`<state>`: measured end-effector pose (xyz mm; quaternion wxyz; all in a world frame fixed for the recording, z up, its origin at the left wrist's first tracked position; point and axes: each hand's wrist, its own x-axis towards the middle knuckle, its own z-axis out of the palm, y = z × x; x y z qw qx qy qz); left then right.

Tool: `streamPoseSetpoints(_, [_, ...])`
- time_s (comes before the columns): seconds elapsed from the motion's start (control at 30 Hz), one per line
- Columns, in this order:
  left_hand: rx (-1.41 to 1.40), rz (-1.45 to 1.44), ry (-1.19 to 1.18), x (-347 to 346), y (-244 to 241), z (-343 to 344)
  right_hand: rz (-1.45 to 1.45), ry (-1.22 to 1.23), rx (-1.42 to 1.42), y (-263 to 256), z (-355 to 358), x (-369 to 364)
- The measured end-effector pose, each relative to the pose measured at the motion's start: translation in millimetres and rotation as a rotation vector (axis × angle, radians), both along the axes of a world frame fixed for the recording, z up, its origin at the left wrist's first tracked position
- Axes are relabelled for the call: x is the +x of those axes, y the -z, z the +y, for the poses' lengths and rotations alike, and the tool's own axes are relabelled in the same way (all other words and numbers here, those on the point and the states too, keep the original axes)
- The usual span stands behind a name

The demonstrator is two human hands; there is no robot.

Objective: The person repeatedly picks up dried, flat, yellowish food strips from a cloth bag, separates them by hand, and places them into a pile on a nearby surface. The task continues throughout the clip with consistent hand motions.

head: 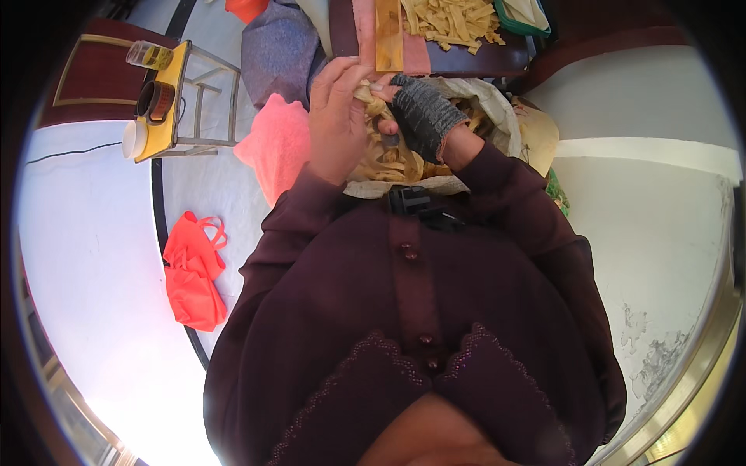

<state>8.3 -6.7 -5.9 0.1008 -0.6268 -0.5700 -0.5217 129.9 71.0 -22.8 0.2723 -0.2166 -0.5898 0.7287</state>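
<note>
A pale yellow dried strip (373, 96), looped into what looks like a knot, is held between both my hands over a sack. Bare, with fingers raised and bent, my left hand (340, 113) grips the strip from the left. A dark grey fingerless knit glove covers my right hand (425, 113), whose thumb and fingertips press on the strip from the other side. Part of the strip is hidden behind the fingers. Beneath the hands, a white woven sack (502, 110) stands open against my lap, filled with loose yellow-brown strips (390, 169).
Ahead, a dark red table (484, 63) bears a wooden board (389, 35) on pink cloth, piled strips (451, 20) and a green basket (524, 17). Left are pink fabric (280, 145), a yellow-topped stool (175, 110) with a jar and cups, and a red bag (195, 285) on the floor.
</note>
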Motion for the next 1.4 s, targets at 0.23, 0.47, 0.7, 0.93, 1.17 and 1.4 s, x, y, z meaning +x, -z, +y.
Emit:
streamPoseSetpoints(0.23, [-0.364,-0.658,0.317,1,-2,-5,-0.132,0.182,0.746,-26,-13,14])
streamPoseSetpoints(0.47, [-0.54,-1.494,0.756,-6,-7,1,-0.246,0.245,0.919,-28,7,25])
streamPoseSetpoints(0.7, [-0.411,-0.911,0.48,-14,0,7,-0.171,-0.109,-0.076,-44,8,24])
streamPoseSetpoints(0.93, [-0.391,-0.921,0.411,5,-13,-1,-0.025,0.143,0.046,-35,6,14])
streamPoseSetpoints(1.17, [-0.405,-0.782,0.401,-12,-25,-1,0.116,0.133,-0.553,-33,29,35])
streamPoseSetpoints(1.4, [-0.278,-0.069,0.109,-20,-31,2,-0.096,0.163,-0.254,-41,20,30])
